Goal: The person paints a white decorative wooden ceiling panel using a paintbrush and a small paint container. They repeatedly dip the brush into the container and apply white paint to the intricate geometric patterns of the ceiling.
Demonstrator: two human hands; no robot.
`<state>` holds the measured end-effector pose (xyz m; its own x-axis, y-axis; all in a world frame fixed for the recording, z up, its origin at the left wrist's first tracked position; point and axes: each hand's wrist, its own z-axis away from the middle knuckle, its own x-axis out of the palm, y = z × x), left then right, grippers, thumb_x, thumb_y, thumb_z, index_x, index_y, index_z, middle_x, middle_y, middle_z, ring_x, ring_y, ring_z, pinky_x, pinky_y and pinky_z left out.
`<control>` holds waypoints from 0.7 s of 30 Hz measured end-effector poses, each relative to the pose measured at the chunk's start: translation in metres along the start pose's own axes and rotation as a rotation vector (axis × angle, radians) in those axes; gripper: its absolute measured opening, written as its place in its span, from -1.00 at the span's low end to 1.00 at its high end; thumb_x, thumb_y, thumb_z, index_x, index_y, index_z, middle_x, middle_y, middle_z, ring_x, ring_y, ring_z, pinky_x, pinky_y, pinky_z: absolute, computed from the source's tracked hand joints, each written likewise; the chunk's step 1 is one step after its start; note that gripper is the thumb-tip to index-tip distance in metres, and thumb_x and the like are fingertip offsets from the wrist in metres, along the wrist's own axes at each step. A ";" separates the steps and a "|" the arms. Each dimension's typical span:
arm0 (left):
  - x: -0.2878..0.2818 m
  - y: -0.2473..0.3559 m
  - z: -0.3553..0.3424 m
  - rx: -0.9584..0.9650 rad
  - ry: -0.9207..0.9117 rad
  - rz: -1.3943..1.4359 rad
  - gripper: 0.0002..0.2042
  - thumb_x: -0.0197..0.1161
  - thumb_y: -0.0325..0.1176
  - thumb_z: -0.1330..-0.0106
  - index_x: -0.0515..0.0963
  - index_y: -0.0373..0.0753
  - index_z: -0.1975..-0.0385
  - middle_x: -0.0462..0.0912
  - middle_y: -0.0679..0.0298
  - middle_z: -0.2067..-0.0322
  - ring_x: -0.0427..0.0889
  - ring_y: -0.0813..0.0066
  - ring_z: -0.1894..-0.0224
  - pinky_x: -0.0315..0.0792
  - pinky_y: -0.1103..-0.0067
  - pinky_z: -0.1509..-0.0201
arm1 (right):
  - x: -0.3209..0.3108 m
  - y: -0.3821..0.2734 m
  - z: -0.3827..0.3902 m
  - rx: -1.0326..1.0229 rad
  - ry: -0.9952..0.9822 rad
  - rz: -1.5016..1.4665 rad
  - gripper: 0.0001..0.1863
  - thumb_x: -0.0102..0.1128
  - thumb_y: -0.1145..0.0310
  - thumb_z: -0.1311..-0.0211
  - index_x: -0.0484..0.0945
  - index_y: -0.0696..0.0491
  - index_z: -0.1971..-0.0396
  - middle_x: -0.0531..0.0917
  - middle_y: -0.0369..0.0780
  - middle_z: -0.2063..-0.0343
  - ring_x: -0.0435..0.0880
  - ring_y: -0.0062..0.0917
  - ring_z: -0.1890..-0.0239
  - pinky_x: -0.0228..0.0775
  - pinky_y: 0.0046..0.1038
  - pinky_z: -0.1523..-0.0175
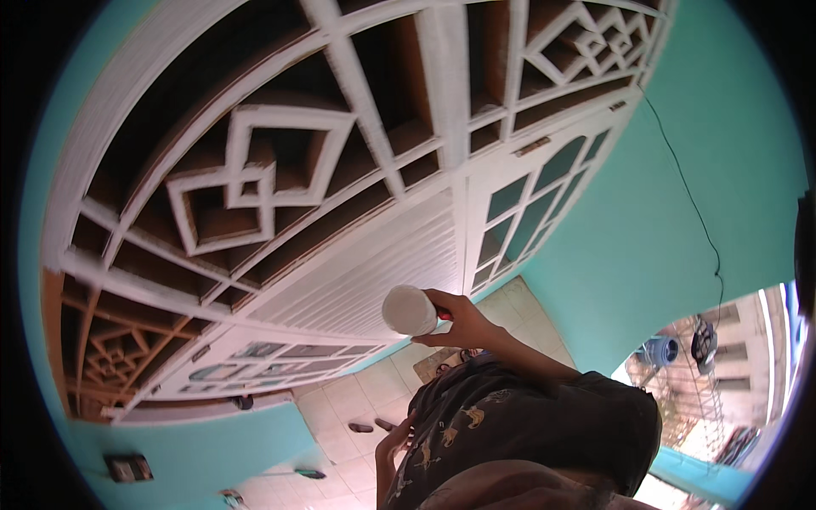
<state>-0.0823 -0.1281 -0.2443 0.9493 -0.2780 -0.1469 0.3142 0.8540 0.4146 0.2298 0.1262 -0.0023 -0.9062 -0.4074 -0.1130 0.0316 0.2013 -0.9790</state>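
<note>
My right hand (459,320) is closed around a white cup-like container (409,310) with a round pale face, held out in front of the wooden frame. A small red part shows between the container and my fingers; what it belongs to is hidden. My left hand (393,444) is low beside the dark patterned shirt (476,425), its fingers mostly hidden against the cloth. Nearest to the container is the slatted white door panel (365,263) of the large frame.
White paint covers most of the lattice frame (340,42); its lower left lattice (115,348) is bare brown wood. Turquoise walls (612,255) flank it. Slippers (361,427) lie on the tiled floor (331,408). A dark cable (697,212) hangs at right, near a blue container (659,350).
</note>
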 end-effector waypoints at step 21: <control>0.046 -0.013 -0.045 0.029 0.065 0.120 -0.63 0.34 -0.17 -0.23 0.57 -0.33 0.11 0.67 0.10 0.14 0.65 0.29 0.06 0.49 0.41 -0.03 | 0.029 -0.012 -0.012 -0.027 -0.232 0.003 -0.21 0.57 0.28 0.06 0.38 0.13 -0.20 0.60 -0.08 -0.03 0.62 -0.37 -0.09 0.44 -0.37 -0.26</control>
<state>-0.0433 -0.1319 -0.2963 0.9776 -0.1450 -0.1526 0.2000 0.8659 0.4585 0.1985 0.1230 0.0081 -0.7846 -0.6004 -0.1549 0.0199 0.2254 -0.9741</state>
